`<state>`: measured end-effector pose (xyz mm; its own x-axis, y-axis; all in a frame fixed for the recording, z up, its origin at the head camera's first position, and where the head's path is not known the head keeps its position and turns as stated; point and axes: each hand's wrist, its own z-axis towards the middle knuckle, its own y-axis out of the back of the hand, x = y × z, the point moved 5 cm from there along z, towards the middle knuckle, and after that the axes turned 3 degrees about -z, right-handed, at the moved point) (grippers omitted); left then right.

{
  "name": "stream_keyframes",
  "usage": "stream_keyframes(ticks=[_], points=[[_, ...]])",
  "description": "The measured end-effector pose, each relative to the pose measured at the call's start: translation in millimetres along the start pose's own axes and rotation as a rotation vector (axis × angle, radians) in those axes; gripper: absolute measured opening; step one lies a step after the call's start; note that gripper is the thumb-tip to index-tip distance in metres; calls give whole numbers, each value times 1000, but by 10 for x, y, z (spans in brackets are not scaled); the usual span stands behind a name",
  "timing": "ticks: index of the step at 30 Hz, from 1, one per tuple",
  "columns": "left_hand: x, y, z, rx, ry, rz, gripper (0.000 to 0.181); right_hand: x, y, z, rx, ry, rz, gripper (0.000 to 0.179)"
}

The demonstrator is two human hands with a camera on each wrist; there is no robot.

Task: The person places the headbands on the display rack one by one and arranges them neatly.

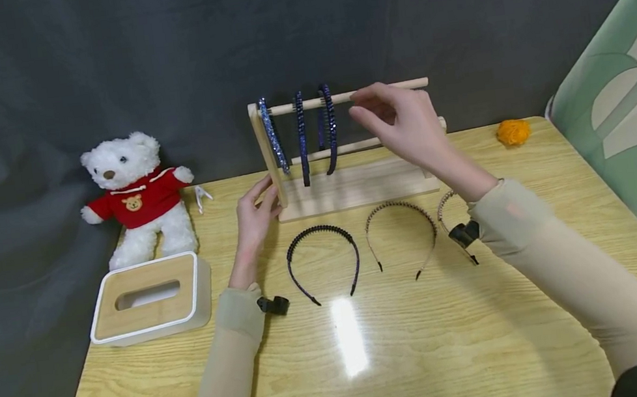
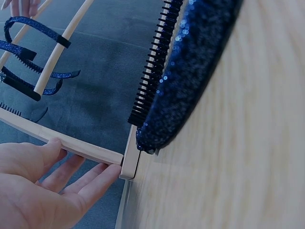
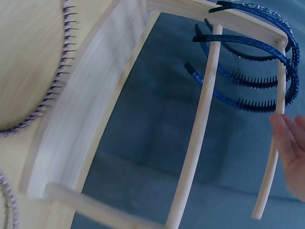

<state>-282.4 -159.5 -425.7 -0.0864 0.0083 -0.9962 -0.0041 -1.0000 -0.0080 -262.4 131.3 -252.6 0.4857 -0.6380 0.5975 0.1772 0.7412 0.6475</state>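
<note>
A wooden headband rack (image 1: 353, 188) stands at the back of the table, with a rod along its top and another lower down. Three headbands hang at its left end: a light blue glittery one (image 1: 272, 135), a dark blue one (image 1: 302, 138) and a navy one (image 1: 331, 128). My left hand (image 1: 255, 215) holds the rack's left upright (image 2: 81, 145), thumb on one side and fingers on the other. Beside the navy headband, my right hand (image 1: 401, 120) is at the top rod (image 3: 269, 176), its fingers loosely bent and no headband in them.
On the table in front of the rack lie a black-blue headband (image 1: 320, 228), a beige one (image 1: 398, 204) and another (image 1: 442, 207) partly hidden by the right arm. A white teddy bear (image 1: 142, 202) and a tissue box (image 1: 150, 299) are at left, an orange ball (image 1: 513, 132) at back right.
</note>
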Motion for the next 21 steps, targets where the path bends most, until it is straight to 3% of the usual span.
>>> stream_keyframes(ticks=[6,14,21], points=[[-2,-1,2,0,-1,-5,42,-189,157,-184,15,16,-14,32],[-17,5,-9,0,-1,-3,42,-510,390,-467,-7,-39,-28,27],[-9,3,-10,1,5,-1,42,-825,524,-698,27,-109,-72,29]])
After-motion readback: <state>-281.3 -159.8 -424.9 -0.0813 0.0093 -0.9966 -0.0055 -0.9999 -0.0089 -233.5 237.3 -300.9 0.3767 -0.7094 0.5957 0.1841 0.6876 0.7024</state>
